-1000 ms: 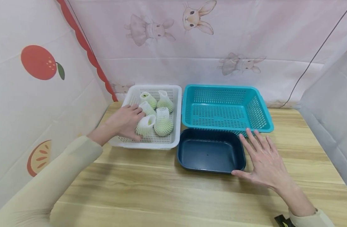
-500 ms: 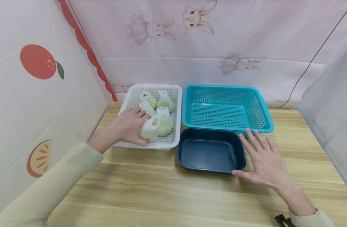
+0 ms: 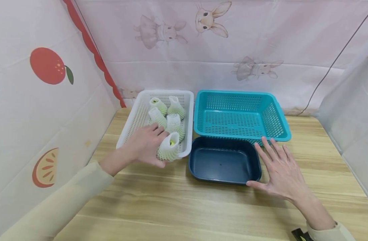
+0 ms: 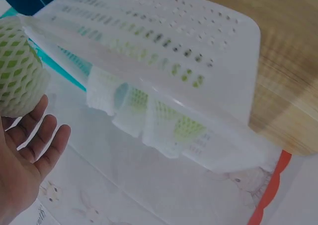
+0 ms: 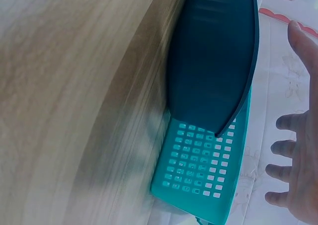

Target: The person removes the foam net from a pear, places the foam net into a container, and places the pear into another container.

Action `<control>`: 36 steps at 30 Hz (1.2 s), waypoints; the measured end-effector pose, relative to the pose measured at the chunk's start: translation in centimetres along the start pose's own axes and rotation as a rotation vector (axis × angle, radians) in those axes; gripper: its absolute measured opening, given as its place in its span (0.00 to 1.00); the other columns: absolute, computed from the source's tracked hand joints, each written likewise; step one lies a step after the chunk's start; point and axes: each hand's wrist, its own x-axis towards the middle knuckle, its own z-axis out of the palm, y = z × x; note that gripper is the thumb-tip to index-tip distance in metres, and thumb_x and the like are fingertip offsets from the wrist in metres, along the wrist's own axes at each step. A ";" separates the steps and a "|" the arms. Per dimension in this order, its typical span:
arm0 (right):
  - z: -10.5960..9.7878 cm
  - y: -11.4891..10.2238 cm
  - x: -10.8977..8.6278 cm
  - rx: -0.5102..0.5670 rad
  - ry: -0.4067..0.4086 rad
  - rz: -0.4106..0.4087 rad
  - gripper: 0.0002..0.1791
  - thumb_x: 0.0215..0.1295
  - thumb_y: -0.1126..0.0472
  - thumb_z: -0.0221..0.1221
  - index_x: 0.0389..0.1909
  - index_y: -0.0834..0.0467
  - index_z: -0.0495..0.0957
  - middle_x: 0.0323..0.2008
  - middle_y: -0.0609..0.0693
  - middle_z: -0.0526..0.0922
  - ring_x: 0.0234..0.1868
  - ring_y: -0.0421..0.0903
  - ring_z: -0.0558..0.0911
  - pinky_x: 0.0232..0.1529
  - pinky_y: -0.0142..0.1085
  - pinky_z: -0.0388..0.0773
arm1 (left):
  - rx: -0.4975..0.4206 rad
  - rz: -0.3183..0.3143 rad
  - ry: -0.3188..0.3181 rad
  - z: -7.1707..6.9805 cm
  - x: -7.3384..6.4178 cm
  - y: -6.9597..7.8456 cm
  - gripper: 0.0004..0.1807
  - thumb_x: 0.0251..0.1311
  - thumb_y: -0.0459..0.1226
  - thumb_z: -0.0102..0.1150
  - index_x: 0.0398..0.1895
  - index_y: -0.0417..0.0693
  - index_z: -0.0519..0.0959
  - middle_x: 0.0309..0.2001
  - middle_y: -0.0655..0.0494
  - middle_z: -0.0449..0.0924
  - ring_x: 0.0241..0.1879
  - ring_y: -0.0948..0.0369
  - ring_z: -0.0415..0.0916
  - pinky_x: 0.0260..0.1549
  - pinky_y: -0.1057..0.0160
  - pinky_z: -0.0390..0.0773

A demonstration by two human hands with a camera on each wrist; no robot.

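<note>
Now L hand grips fruit, basket just below, tub rt of grip; R hand spread wide.

Out there I'm holding my left hand in a curved grip while my right hand is pointing forward, splayed wide.

Head looks down; closer wrist views share the navy tub.

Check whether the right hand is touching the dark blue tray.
Apart. The right wrist view shows it: a strip of pale backdrop is visible between the right hand and the dark blue tray.
</note>
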 end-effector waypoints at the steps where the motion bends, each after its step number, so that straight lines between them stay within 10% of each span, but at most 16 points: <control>1: 0.0 0.0 0.0 0.000 -0.001 0.000 0.69 0.50 0.10 0.53 0.82 0.55 0.60 0.86 0.56 0.51 0.86 0.60 0.53 0.85 0.63 0.44 | -0.005 0.001 -0.006 -0.1 0.0 0.4 0.45 0.36 0.71 0.71 0.49 0.47 0.81 0.42 0.53 0.84 0.41 0.54 0.77 0.39 0.59 0.82; 36: 0.3 0.2 -0.2 -0.015 0.003 0.001 0.70 0.44 0.15 0.62 0.82 0.54 0.59 0.85 0.57 0.53 0.84 0.62 0.56 0.86 0.59 0.42 | -0.219 0.099 -0.044 4.7 -3.0 11.2 0.48 0.38 0.76 0.70 0.55 0.54 0.81 0.44 0.62 0.83 0.43 0.65 0.75 0.37 0.68 0.80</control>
